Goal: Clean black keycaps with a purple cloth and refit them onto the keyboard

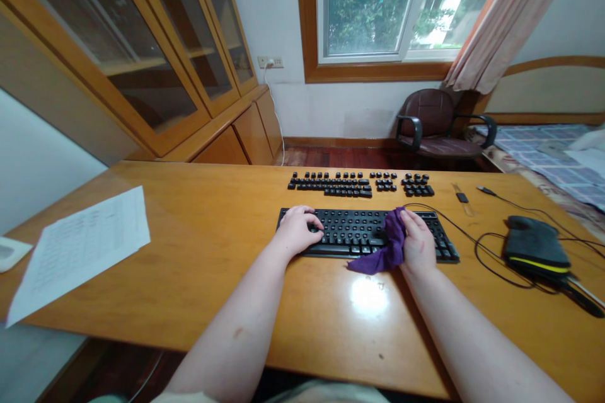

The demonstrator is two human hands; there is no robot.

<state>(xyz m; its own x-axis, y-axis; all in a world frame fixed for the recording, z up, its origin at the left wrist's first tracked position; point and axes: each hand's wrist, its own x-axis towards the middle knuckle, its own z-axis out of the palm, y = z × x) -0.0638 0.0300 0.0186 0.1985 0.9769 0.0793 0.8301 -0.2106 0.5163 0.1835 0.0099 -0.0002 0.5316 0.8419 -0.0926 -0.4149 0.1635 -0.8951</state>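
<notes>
A black keyboard (354, 227) lies flat on the wooden desk in front of me, its keys or key stems in rows. My left hand (299, 227) rests over its left end, with curled fingers toward the far edge and the thumb on the keys, gripping it. In my right hand (418, 242) a crumpled purple cloth (390, 245) is pinched. The cloth touches the right part of the keyboard, and one corner trails onto the desk at the near side. Beyond the keyboard, several loose black keycaps (347, 186) stand sorted in rows and groups.
On the desk's right lie a keycap puller (462, 197), a USB cable (510, 201) and a dark pouch-like item (536, 245) with a yellow stripe. Printed paper sheets (89, 245) are at the left. An armchair (432, 123) stands past the desk (198, 252).
</notes>
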